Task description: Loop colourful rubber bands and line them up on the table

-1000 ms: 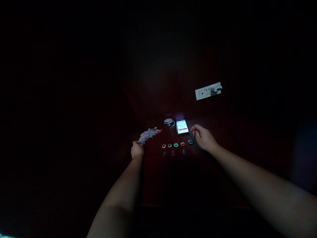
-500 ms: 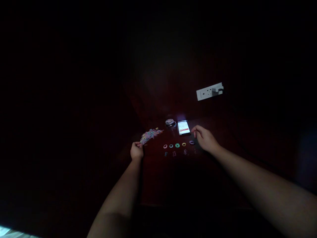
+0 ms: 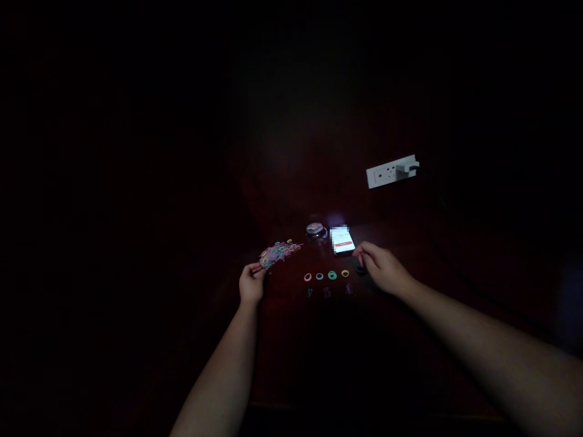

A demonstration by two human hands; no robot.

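Note:
My left hand (image 3: 252,285) is at the near left edge of a pile of small coloured elastic bands (image 3: 276,253), fingertips drawn together against it; what they pinch is too small to make out. My right hand (image 3: 385,268) hovers by the lower right corner of a lit phone (image 3: 342,240), its thumb and fingers curled together. Below its fingers lies a dark, shadowed ring (image 3: 361,271). To its left runs a row of hair ties: yellow (image 3: 345,274), green (image 3: 332,275), blue (image 3: 319,276) and pink (image 3: 308,277). Small clusters of thin bands (image 3: 349,289) lie in front of them.
Behind the row stands a round clear container (image 3: 314,230) with a pale lid. A white power socket (image 3: 392,172) with a plug in it sits at the upper right. A dark cable trails down the right side. The dark reddish tabletop (image 3: 291,346) is dimly lit.
The whole view has shifted slightly, so the table things sit lower and further right. The purple ring near my right hand has fallen into shadow. My left hand stays at the pile.

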